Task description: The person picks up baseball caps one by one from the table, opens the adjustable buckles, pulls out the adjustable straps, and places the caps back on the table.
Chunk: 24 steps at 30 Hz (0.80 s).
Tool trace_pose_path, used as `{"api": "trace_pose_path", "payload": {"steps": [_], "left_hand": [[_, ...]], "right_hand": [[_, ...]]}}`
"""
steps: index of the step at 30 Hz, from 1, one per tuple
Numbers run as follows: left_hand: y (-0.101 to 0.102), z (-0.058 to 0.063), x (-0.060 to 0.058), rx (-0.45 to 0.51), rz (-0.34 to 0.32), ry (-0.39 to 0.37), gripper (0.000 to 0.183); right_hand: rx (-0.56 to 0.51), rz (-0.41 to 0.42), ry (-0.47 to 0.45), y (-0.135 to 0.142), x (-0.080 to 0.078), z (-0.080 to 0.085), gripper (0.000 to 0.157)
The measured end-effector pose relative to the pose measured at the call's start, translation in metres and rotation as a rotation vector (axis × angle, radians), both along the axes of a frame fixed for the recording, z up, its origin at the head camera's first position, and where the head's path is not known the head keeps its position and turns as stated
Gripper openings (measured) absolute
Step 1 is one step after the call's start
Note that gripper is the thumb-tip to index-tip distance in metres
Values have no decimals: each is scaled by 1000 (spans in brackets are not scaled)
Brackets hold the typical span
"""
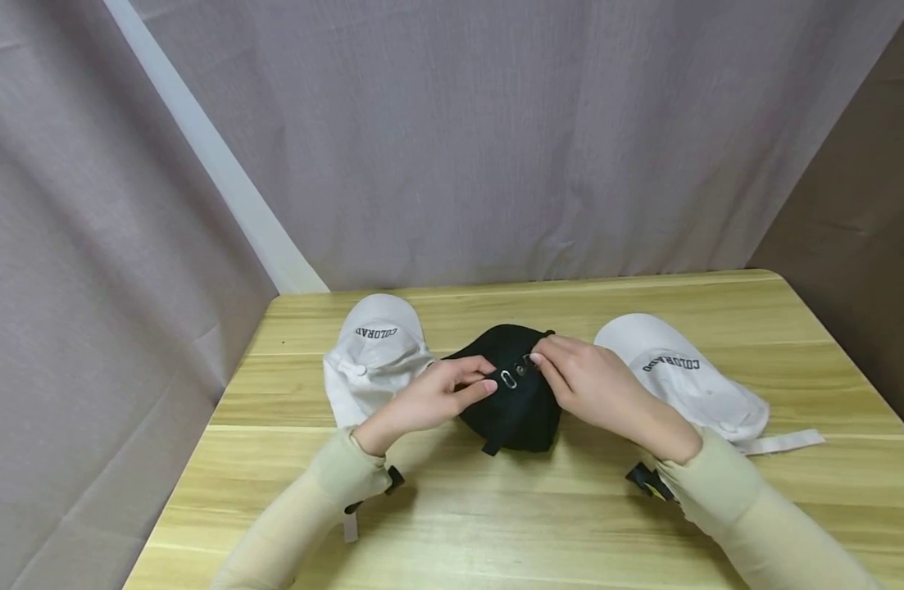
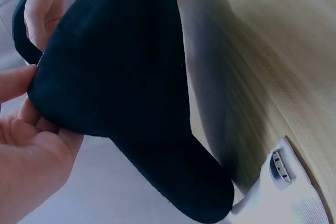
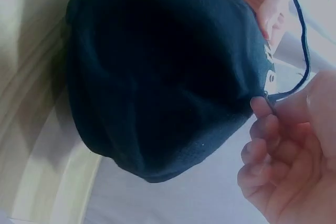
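A black baseball cap (image 1: 521, 422) is held up between both hands over the table. On the cap's near side, a silver oval ring (image 1: 508, 379) and small metal pieces sit between the two hands. My left hand (image 1: 452, 389) pinches the cap's edge between thumb and fingers, left of the ring. With thumb and forefinger, my right hand (image 1: 592, 381) pinches the cap at the metal pieces. A thin black strap (image 3: 305, 51) loops out beside the right fingertips in the right wrist view. The brim (image 2: 194, 182) points away from the left hand in the left wrist view.
On the wooden table (image 1: 496, 524), a white cap (image 1: 381, 352) with dark lettering lies left of the black one. Another white cap (image 1: 688, 385), its strap (image 1: 783, 442) stretched out, lies to the right. Grey curtains (image 1: 459, 147) hang behind the table.
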<state>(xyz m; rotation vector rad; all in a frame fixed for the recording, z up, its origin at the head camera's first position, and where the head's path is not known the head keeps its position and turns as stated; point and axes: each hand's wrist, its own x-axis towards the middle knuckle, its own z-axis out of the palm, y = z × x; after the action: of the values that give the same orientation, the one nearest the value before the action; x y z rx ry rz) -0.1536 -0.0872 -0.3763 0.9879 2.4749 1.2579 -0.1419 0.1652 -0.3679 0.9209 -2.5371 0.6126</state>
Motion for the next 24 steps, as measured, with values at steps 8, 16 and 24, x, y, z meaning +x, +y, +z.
{"api": "trace_pose_path", "payload": {"steps": [8, 16, 24], "left_hand": [[2, 0, 1, 63, -43, -65, 11], [-1, 1, 3, 23, -34, 36, 9], [-6, 2, 3, -17, -23, 130, 8]], "right_hand": [[-28, 17, -12, 0, -4, 2, 11], [-14, 7, 4, -2, -2, 3, 13], [-33, 43, -40, 0, 0, 1, 13]]}}
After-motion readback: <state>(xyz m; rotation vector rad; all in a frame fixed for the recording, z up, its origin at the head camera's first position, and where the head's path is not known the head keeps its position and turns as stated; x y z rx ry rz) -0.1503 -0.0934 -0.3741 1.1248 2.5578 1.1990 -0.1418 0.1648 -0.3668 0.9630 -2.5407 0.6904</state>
